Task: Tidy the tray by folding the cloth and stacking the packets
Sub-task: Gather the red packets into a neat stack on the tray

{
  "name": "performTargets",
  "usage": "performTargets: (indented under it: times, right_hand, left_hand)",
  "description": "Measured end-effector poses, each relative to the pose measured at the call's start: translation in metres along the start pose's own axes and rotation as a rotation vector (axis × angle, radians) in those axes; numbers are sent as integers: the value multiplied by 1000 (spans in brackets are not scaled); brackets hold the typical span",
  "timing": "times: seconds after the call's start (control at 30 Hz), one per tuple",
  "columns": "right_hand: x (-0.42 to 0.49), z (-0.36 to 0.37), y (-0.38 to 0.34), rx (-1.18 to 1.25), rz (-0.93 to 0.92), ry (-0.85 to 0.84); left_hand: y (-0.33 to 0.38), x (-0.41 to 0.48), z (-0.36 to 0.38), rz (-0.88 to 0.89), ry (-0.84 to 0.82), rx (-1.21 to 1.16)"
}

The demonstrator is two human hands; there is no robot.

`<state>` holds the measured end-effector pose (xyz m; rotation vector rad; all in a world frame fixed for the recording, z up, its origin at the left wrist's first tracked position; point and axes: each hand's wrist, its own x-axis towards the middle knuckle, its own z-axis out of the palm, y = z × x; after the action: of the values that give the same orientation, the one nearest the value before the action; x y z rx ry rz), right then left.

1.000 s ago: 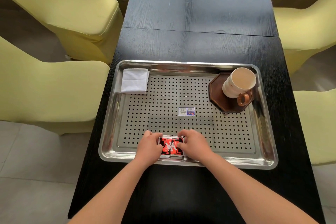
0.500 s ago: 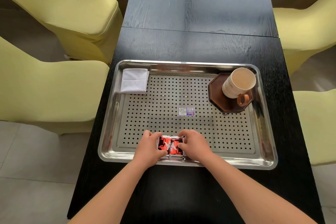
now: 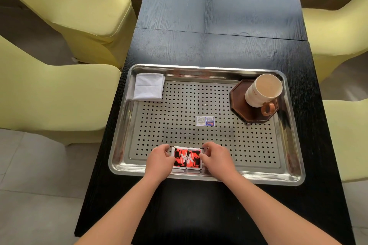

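Note:
A perforated steel tray [image 3: 288,167] lies on a black table. Red and black packets [image 3: 186,157] rest in a small pile at the tray's near edge. My left hand [image 3: 159,162] presses against the pile's left side and my right hand [image 3: 217,160] against its right side, fingers curled on its edges. How many packets lie under the top one is hidden. A white cloth [image 3: 148,86] lies folded into a neat rectangle in the tray's far left corner.
A cream mug [image 3: 262,90] with a brown handle stands on a dark octagonal coaster [image 3: 239,103] in the tray's far right corner. A small label [image 3: 205,121] is stuck at the tray's middle. Yellow chairs [image 3: 55,95] flank the black table [image 3: 215,45] on both sides.
Both hands stay on the packet pile at the near edge. The fingers have shifted slightly and more of the top packet shows between them.

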<state>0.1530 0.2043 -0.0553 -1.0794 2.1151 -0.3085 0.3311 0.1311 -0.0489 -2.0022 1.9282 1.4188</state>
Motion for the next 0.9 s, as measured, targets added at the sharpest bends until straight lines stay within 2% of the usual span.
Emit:
performTargets:
  times: [0.2, 0.57, 0.9]
  right_hand:
    - [-5, 7, -3, -34, 14, -12]
    - [-12, 6, 3, 50, 84, -15]
    - [-16, 6, 0, 64, 55, -27]
  left_hand:
    - [6, -7, -1, 13, -31, -1]
    - [3, -11, 1, 37, -57, 29]
    - [1, -9, 2, 16, -6, 19]
